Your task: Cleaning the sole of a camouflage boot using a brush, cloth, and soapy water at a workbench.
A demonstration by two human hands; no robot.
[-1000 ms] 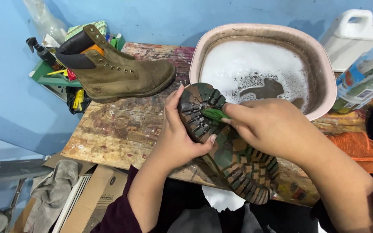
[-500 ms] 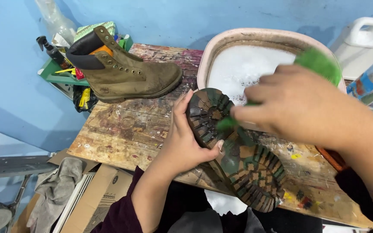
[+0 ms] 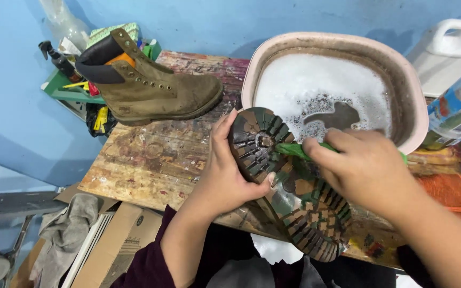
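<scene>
Across the middle of the head view runs a worn, paint-stained wooden counter, set against a blue wall. At its far right sits a pink basin, oval, holding sudsy water with a dark patch showing through the foam. Left of the basin, a brown lace-up boot stands upright on the counter, toe toward the basin, well apart from both hands. Nearer the person, a second boot is held sole-up, its lugged sole tilted so the heel end points toward the basin and the toe end hangs over the counter's near edge. The left hand grips this boot from the left side, fingers clamped around the sole's edge, thumb pressed on the tread near the middle. The right hand lies over the sole from the right, fingers closed around a green brush whose tip touches the tread just below the heel. Beyond the right hand lies an orange cloth on the counter's right end, and a white plastic jug stands behind the basin. Below the counter's left edge are flattened cardboard and a grey rag on the floor.
</scene>
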